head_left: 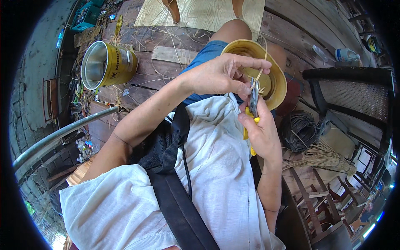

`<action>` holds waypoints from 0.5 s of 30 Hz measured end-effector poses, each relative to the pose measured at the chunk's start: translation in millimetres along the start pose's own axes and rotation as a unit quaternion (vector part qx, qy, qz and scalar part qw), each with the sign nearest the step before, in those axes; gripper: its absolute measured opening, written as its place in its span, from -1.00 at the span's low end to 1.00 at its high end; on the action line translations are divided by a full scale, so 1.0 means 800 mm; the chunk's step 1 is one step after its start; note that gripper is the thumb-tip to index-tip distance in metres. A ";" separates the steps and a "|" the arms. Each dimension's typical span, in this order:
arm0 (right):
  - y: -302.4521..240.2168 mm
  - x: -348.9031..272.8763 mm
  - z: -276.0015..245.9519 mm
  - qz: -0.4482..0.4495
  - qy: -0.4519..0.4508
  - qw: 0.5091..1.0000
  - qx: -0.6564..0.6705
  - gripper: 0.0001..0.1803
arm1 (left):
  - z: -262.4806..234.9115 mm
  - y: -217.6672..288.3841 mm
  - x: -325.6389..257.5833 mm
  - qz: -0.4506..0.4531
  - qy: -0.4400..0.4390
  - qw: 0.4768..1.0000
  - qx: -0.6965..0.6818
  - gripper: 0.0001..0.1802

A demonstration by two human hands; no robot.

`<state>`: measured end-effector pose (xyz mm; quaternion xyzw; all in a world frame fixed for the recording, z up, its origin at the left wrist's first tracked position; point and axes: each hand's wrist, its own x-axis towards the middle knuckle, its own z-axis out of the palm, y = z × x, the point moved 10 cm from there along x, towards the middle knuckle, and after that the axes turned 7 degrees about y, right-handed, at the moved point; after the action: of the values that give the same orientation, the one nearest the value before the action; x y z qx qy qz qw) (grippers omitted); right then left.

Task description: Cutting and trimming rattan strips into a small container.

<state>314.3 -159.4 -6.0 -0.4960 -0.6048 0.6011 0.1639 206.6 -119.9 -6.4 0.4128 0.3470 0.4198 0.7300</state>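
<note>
Floorboards (291, 29) of dark worn wood carry the surrounding items: a black cane-back chair (354, 91) at the right, a yellow metal can (109, 64) lying on its side at the upper left, a coil of dark wire (301, 130) just right of the hands. Yellow bowl-shaped woven piece (273, 81) rests on the person's lap, behind both hands. Left hand (223, 76) has its fingers pinched on a thin pale strip (261, 66) at the rim. Right hand (260, 129) is clamped on yellow-handled pliers (253, 104), tip touching the strip.
</note>
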 end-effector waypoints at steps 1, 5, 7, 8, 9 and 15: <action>0.001 0.000 0.000 0.001 -0.001 1.000 0.001 -0.48 | 0.001 0.000 0.000 -0.001 0.001 1.000 0.000 -0.24; -0.002 -0.002 -0.003 -0.018 0.012 0.999 -0.038 -0.49 | -0.001 0.001 0.001 0.004 0.020 1.000 0.002 -0.25; -0.001 -0.001 -0.001 -0.016 0.014 0.999 -0.033 -0.50 | -0.002 0.003 0.000 0.006 0.026 1.000 0.003 -0.25; -0.004 0.000 -0.001 -0.034 0.022 0.999 -0.019 -0.54 | -0.002 0.003 -0.001 0.000 0.031 0.999 0.007 -0.25; -0.007 0.000 -0.003 -0.051 0.031 0.998 -0.006 -0.58 | -0.001 0.003 -0.001 -0.006 0.033 0.999 0.011 -0.25; 0.020 -0.011 -0.009 0.043 0.064 0.995 0.065 -0.67 | 0.004 0.010 0.010 0.025 0.036 0.998 0.046 -0.29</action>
<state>330.1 -165.7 -15.2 -0.5472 -0.5310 0.6126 0.2082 210.2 -111.2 0.8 0.4394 0.3814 0.4363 0.6863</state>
